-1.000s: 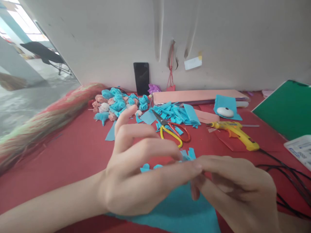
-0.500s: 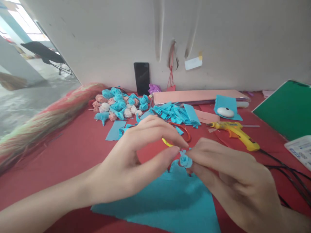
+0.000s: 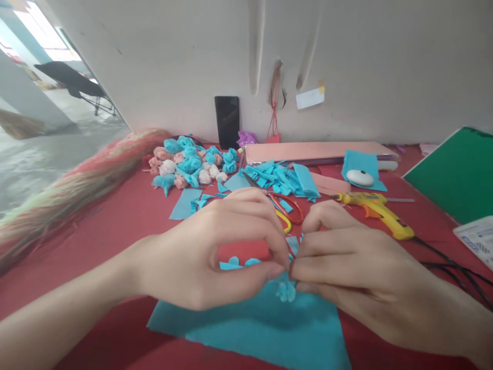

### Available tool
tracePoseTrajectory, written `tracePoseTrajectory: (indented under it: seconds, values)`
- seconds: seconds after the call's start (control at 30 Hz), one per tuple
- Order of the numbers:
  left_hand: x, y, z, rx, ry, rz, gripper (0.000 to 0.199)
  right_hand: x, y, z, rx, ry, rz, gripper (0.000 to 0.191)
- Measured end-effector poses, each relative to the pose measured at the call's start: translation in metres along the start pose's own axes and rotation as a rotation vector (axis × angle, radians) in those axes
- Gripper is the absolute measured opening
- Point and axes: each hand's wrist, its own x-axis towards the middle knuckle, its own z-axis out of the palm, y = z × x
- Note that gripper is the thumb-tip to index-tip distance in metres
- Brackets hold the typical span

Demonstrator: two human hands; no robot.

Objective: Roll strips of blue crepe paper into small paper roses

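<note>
- Red desk [image 3: 127, 226] against a pale wall [image 3: 173, 61], and we're looking straight down over a blue sheet [image 3: 246, 329].
- Right hand [image 3: 358, 267]: fingers bunched, grasping a small blue paper flower [image 3: 286, 292] over that sheet!
- Left hand [image 3: 215, 246]: thumb and index nearly meeting at the flower; whether they grip, I cannot tell.
- Far right, a white card [image 3: 479, 239]: blue print, too blurred to read.

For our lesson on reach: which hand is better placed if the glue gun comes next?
Probably the right hand: it is nearer the glue gun, with the left hand farther left. Both are at the blue flower.
</note>
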Motion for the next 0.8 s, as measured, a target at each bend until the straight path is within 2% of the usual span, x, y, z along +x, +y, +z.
tracePoseTrajectory:
  seconds: [0.27,0.8]
  values:
    - [0.0017,-0.0052,0.0055,0.008,-0.099,0.02,0.014,-0.0016,0.0032,0.0025,0.079,-0.06,0.029,0.026]
    - [0.0023,-0.0087,0.0101,0.04,-0.101,0.068,0.014,-0.0014,0.0037,0.0039,0.149,-0.155,0.083,0.029]
